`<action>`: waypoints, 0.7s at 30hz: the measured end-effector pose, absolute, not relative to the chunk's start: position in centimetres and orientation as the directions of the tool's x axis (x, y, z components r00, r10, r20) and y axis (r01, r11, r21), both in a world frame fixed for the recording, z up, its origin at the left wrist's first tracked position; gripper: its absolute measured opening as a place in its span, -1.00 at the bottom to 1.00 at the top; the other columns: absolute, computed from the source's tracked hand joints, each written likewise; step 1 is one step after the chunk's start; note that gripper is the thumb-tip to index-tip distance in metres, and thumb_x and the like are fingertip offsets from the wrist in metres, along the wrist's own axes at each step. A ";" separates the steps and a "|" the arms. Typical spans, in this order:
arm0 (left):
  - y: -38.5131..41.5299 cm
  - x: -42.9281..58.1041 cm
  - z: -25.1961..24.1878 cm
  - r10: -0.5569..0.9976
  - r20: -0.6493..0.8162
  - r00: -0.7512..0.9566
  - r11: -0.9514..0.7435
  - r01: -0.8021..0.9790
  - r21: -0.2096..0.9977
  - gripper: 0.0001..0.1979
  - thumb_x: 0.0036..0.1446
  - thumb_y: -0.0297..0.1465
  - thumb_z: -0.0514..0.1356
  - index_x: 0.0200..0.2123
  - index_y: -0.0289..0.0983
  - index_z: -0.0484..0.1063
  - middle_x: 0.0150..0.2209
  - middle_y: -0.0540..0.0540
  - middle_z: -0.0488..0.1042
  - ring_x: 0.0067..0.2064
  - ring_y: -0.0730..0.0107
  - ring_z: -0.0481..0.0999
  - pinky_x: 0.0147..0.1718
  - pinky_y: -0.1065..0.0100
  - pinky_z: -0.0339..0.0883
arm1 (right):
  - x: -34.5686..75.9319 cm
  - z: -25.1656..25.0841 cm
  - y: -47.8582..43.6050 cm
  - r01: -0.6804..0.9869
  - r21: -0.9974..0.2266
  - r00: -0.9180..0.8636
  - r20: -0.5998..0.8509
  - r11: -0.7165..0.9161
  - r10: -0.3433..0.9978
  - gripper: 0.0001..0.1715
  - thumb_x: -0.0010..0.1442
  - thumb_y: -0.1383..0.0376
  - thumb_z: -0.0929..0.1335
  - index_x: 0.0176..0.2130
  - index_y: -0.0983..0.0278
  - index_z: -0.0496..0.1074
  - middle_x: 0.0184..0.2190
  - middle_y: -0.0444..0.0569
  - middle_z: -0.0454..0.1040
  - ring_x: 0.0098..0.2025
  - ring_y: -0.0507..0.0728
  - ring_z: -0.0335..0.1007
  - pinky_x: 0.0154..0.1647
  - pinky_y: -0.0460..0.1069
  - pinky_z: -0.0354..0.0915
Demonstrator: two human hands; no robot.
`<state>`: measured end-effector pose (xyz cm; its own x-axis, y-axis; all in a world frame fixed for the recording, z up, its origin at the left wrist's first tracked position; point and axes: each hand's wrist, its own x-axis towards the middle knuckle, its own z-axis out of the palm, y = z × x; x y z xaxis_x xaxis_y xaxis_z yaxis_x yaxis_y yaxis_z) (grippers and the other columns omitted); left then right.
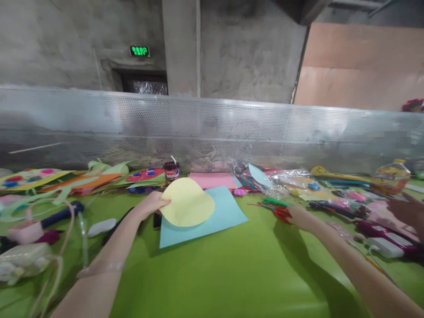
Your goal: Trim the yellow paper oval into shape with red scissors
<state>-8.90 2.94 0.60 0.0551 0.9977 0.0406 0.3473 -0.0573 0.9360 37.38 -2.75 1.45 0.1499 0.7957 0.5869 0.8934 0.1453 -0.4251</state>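
Observation:
My left hand [155, 204] pinches the left edge of a pale yellow paper circle [188, 203]. Behind and below the circle is a light blue sheet of paper [221, 212], tilted over the green tabletop [212, 278]; whether my fingers also grip it I cannot tell. Over on the right, my right hand [298, 217] has its fingers closed at the red handles of a pair of scissors [281, 213]. A green-handled tool [274, 202] lies right beside them. My right fingertips are partly hidden.
A brown drink cup [171, 171] with a straw stands behind my left hand. Coloured paper pieces [86, 181] pile up at left, with a white mouse [102, 227] nearby. A bottle [392, 176] and another person's hand [406, 210] are at right. A perforated metal panel [212, 119] backs the table.

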 end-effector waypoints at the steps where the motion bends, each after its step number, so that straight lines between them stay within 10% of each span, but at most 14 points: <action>1: 3.0 -9.0 0.7 0.997 0.045 0.067 -0.064 0.324 0.944 -0.77 -0.33 -0.37 0.27 -0.51 -0.39 0.45 -0.56 -0.11 0.49 -0.55 0.27 0.44 -0.65 0.40 0.27 | 38.0 1.1 -2.4 0.919 -0.379 0.111 0.512 0.108 0.852 -0.69 -0.13 0.34 0.25 -0.81 0.25 0.17 -0.78 -0.03 0.27 -0.64 0.08 0.23 -0.56 0.01 0.19; 5: 3.1 -9.3 0.9 0.990 0.011 0.143 -0.043 0.224 0.974 -0.72 -0.31 -0.36 0.29 -0.44 -0.39 0.45 -0.49 -0.14 0.51 -0.50 0.29 0.47 -0.58 0.39 0.31 | 38.8 0.4 -1.4 0.991 -0.135 0.027 0.223 0.004 0.975 -0.74 -0.25 0.44 0.26 -0.81 0.27 0.11 -0.75 -0.02 0.25 -0.48 0.19 0.28 -0.42 0.09 0.19; 12: 2.8 -11.0 1.4 0.969 -0.091 0.229 0.091 0.013 0.996 -0.69 -0.33 -0.38 0.31 -0.41 -0.37 0.46 -0.41 -0.19 0.52 -0.36 0.20 0.50 -0.32 0.30 0.35 | 38.5 2.3 -1.6 0.993 0.117 -0.046 0.227 0.020 0.973 -0.80 -0.28 0.43 0.27 -0.48 0.34 0.33 -0.39 0.12 0.37 -0.24 0.28 0.23 -0.30 0.08 0.19; 21: 2.4 -8.3 0.8 0.945 -0.090 0.314 0.036 0.171 0.985 -0.72 -0.34 -0.31 0.29 -0.47 -0.35 0.49 -0.38 -0.23 0.52 -0.40 0.15 0.49 -0.41 0.28 0.34 | 31.8 2.1 -2.2 0.841 -0.505 -0.028 0.315 0.192 0.949 -0.76 -0.12 0.29 0.25 -0.35 0.31 0.23 -0.44 -0.01 0.38 -0.46 0.08 0.28 -0.45 -0.01 0.23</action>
<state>-8.34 2.42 0.84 0.3145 0.9450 -0.0896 0.1708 0.0365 0.9846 31.81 -2.25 2.05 -0.0280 0.9488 0.3147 0.8411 0.1925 -0.5055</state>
